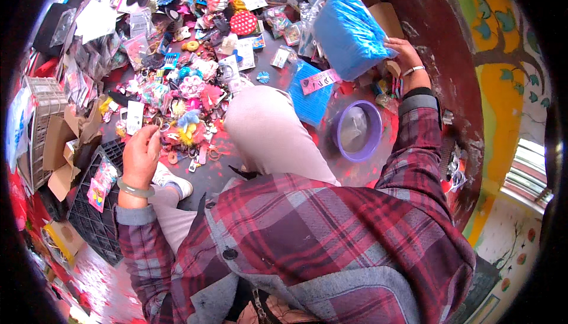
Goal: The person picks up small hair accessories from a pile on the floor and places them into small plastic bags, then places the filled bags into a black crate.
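My right hand [405, 61] grips the near right edge of a blue pack in clear plastic [349, 34], which is tilted up at the upper right. Below the pack is a flat blue tray or basket [310, 102], with a pink printed card [320, 81] on it. My left hand [141, 157] has its fingers curled in at the left edge of the pile of hair accessories [192, 87]; what they hold, if anything, is hidden. Just beyond its fingertips is a white card [135, 117].
A purple basin [358, 130] with a clear bag inside stands right of my knee. At left are a black plastic crate [94, 206], an open cardboard box [62, 158] and a pale slatted basket [44, 117]. A dark red wall [455, 81] rises at right.
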Available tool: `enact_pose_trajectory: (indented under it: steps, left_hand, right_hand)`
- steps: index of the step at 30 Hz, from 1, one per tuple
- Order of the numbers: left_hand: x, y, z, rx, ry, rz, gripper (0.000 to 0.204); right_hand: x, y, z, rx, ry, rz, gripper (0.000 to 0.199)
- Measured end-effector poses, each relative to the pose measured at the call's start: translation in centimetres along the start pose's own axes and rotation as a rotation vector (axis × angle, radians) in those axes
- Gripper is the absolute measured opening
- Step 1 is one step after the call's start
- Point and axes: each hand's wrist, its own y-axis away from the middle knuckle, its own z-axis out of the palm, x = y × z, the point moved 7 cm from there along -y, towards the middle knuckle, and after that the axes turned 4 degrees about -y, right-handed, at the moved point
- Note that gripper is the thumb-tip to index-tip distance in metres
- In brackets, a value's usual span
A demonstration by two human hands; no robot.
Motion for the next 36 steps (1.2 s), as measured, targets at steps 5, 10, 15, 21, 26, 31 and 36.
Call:
enact_pose_trajectory:
  steps: [5,10,15,21,26,31,36]
  left_hand:
    - [-0.4,-0.3,0.9,-0.048,0.016,-0.059,0.018]
    - [-0.8,-0.2,1.4,-0.049,-0.078,-0.03,0.019]
    - [-0.9,-0.9,2.1,-0.094,-0.078,-0.041,0.02]
    - [-0.3,-0.9,1.9,-0.097,-0.131,0.006,0.019]
    - [0.4,-0.6,1.6,-0.09,-0.142,0.017,0.019]
    - [0.0,-0.4,1.5,-0.088,-0.161,0.024,0.021]
    - [0.4,-0.1,0.7,-0.101,-0.182,0.028,0.021]
  right_hand:
    - [4.3,2.7,-5.2,0.1,0.013,0.1,0.02]
    - [6.5,5.9,-4.0,0.231,0.102,0.212,0.016]
    - [15.5,2.8,-8.5,0.205,0.511,0.042,0.011]
    - [14.6,4.3,0.1,0.28,1.51,-0.179,0.015]
    - [17.0,5.2,14.5,0.3,1.108,0.234,0.026]
    - [22.3,3.6,21.3,0.026,1.091,0.26,0.028]
    - [20.6,1.5,22.5,-0.224,1.199,0.274,0.029]
